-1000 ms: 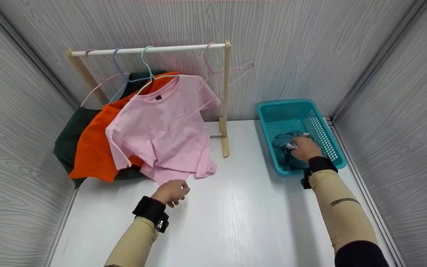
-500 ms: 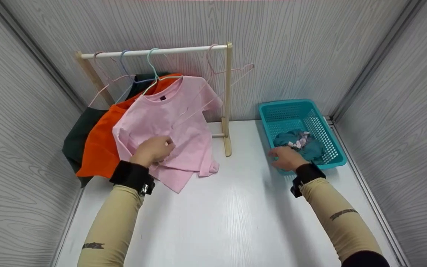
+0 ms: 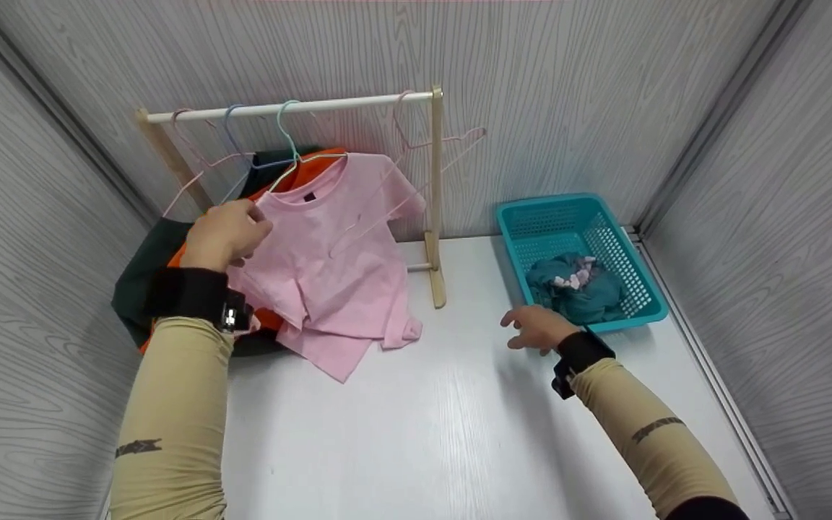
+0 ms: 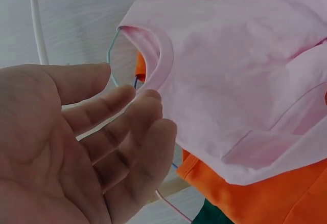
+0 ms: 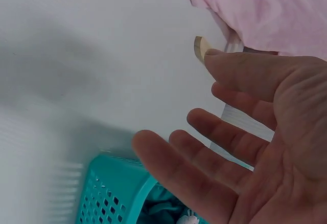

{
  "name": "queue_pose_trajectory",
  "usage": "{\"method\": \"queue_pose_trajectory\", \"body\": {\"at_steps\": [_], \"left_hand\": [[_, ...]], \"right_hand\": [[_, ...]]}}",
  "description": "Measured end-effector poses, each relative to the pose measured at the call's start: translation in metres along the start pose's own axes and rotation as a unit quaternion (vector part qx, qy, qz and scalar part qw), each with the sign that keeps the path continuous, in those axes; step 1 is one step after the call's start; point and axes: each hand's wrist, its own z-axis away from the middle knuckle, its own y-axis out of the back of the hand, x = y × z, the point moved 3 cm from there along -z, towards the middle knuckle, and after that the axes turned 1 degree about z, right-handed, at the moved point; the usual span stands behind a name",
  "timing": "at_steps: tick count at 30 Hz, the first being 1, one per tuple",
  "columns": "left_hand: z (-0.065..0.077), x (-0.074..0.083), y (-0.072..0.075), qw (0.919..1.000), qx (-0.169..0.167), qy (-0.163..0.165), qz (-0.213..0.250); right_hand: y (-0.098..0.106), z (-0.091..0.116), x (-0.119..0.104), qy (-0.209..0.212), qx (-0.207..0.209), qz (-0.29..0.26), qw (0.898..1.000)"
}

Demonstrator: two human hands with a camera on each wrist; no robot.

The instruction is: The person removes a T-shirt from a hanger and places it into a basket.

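My left hand is raised at the left shoulder of a pink T-shirt, fingers loosely bent with nothing between them. In the left wrist view its fingertips overlap the shirt's collar. The shirt hangs on a mint-green hanger, its neckline facing me and its hem on the table. My right hand hovers by the near left corner of a teal basket, fingers spread and empty. Inside the basket lies a bundled teal garment with pale pink trim.
A small rack with a white rail carries the hangers. Behind the pink shirt hang an orange garment and a dark green one. A bare pink hanger hangs at the rail's right end, by the wooden post.
My left hand has risen from the table to the pink shirt's shoulder. My right hand has left the teal garment and moved out of the basket to the left.
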Motion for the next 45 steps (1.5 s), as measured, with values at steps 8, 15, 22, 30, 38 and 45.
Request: {"method": "queue_pose_trajectory", "body": {"at_steps": [8, 15, 22, 30, 38, 45], "left_hand": [[-0.017, -0.018, -0.002, 0.9981, 0.018, 0.048, 0.034], [-0.031, -0.011, -0.012, 0.9986, -0.018, 0.049, 0.003], [-0.038, 0.008, -0.02, 0.9985, -0.026, 0.03, -0.039], [-0.038, 0.011, -0.028, 0.9966, 0.025, 0.021, -0.076], [-0.026, 0.008, -0.006, 0.9945, 0.083, -0.014, -0.062], [-0.008, -0.003, 0.012, 0.9914, 0.117, -0.025, -0.053]], "right_hand": [[-0.015, -0.002, 0.009, -0.013, -0.01, -0.011, 1.0], [-0.022, -0.004, 0.016, -0.014, -0.019, -0.031, 0.999], [-0.024, -0.002, 0.014, -0.018, -0.017, -0.037, 0.999], [-0.032, -0.003, 0.017, -0.028, -0.033, -0.047, 0.998], [-0.032, -0.002, 0.016, -0.03, -0.035, -0.055, 0.997], [-0.032, 0.0, 0.013, -0.018, -0.034, -0.056, 0.998]]}}
